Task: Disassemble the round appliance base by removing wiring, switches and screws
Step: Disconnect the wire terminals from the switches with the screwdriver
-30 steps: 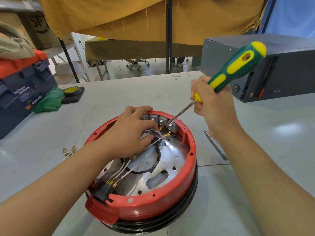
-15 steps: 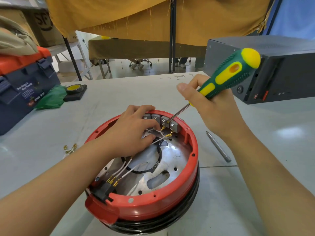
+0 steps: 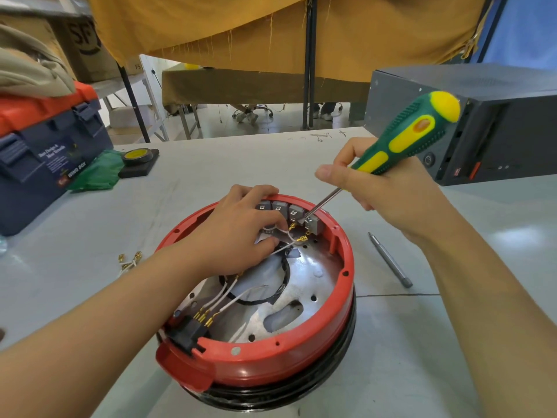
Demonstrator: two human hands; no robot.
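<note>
Grey table point(image 3: 211, 182), mustard curtain point(image 3: 271, 34) behind

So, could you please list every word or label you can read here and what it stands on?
"SF": on the cardboard box, partly cut off.
"WING BOX": on the blue toolbox; the smaller white lines above it are too blurred to read.
Handwritten marks on the table: too small to read.

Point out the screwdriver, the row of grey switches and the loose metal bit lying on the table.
screwdriver point(image 3: 404, 140), head view, on the green and yellow handle.
row of grey switches point(image 3: 280, 207), head view, on the top of the second switch from the left.
metal bit point(image 3: 388, 258), head view, on the middle of its shaft.
</note>
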